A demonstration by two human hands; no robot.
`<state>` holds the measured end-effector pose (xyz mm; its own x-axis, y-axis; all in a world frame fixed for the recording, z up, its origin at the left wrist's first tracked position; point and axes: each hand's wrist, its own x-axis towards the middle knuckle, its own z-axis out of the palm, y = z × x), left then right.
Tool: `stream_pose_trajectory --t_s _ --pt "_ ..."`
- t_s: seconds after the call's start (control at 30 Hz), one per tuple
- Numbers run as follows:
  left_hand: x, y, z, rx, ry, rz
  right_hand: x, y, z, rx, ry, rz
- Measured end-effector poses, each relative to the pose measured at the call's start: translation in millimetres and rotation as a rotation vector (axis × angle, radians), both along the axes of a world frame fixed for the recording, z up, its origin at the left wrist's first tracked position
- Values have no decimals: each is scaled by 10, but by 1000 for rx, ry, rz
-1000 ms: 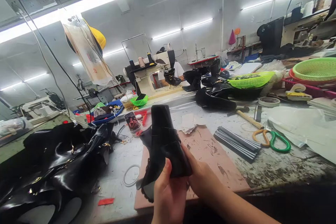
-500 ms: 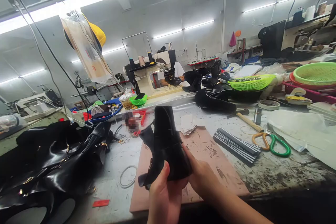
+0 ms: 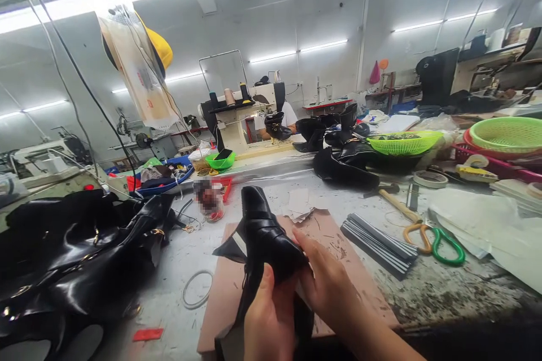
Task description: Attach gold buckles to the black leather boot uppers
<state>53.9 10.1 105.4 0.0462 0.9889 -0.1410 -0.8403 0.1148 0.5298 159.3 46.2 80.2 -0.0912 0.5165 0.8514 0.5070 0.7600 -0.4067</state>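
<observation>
A black leather boot upper [image 3: 267, 237] is between my two hands, above a pinkish board [image 3: 222, 293]. Creased straps cross its front, and a flap with a pale edge sticks out on the left. My left hand [image 3: 271, 316] grips it from below, thumb pressed against the near side. On the right side my right hand [image 3: 326, 279] wraps its fingers round the edge. The palms and the upper's lower part hide some of the grip.
Glossy black uppers [image 3: 84, 271] are heaped at left, near a grey ring [image 3: 197, 289] and red strip [image 3: 148, 334]. To the right lie grey strips [image 3: 379, 242], scissors [image 3: 447, 246] and a hammer [image 3: 400, 206]. Behind, a person [image 3: 290, 115] sits at a sewing machine [image 3: 237, 127].
The boot upper has been turned in my hands, so its glossy strapped side now shows instead of the dull dark side. The view has shifted slightly.
</observation>
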Motion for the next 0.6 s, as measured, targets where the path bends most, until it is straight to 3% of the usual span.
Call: stream_pose_trajectory --t_s 0.1,0.2,0.4,0.6 --pt "-55 16 -37 247 -118 -271 12 -14 18 -32 32 83" --pt "-80 25 -57 450 -222 -405 17 -37 17 -60 47 177" --pt "-94 17 -132 583 -262 -424 -2 -105 58 -137 93 286" --pt "-113 -20 -112 511 -236 -418 5 -100 29 -126 60 147"
